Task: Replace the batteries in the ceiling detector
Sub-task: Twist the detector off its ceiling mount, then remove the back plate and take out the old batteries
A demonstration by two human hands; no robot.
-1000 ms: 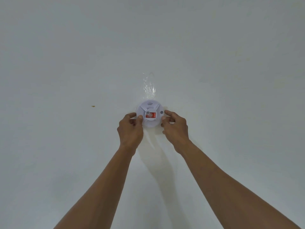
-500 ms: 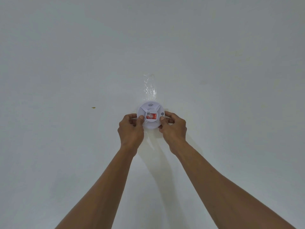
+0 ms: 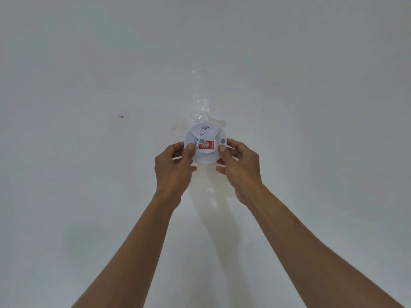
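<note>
- Head view: a round white plastic ceiling detector (image 3: 205, 143) sits against the pale grey painted ceiling (image 3: 89, 85), near its middle, with a red-and-white label (image 3: 206, 144) on its face and a small grey button (image 3: 223, 141) at its right rim.
- The left hand (image 3: 174, 168) closes on the detector's left edge, thumb on its face.
- The right hand (image 3: 239, 166) pinches the right edge likewise.
- Crinkled clear tape (image 3: 201, 105) lies on the ceiling just beyond the detector.
- A small brown speck (image 3: 120, 117) sits well apart to the left.

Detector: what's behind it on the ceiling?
Behind the white detector a strip of clear tape runs out across the ceiling. Any mount or base is hidden by the detector body, which left hand and right hand grip.
</note>
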